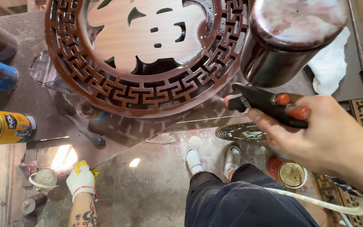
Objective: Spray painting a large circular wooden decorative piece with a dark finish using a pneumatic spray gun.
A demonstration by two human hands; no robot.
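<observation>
The right hand (328, 134) comes in from the lower right edge, forearm angled up toward the middle, its fingers wrapped shut around the dark grip of a spray gun (265, 103) — the index finger lies along the underside by the trigger. The gun's round paint cup (290, 38), dark and smeared with reddish stain, stands up from the body, and its nozzle points left at the lower right rim of a round carved wooden panel (148, 54). The panel, red-brown with a fretwork border and cut-out shapes in its centre, lies on a dusty worktop (26, 105) just ahead of the gun.

The left hand (80, 180) hangs low at the lower left, in a white and yellow glove, arm straight down toward the floor; whether its fingers are spread or curled I cannot tell. It is near a small jar (45, 178). A pale hose (316, 199) trails across dark trousers (240, 201).
</observation>
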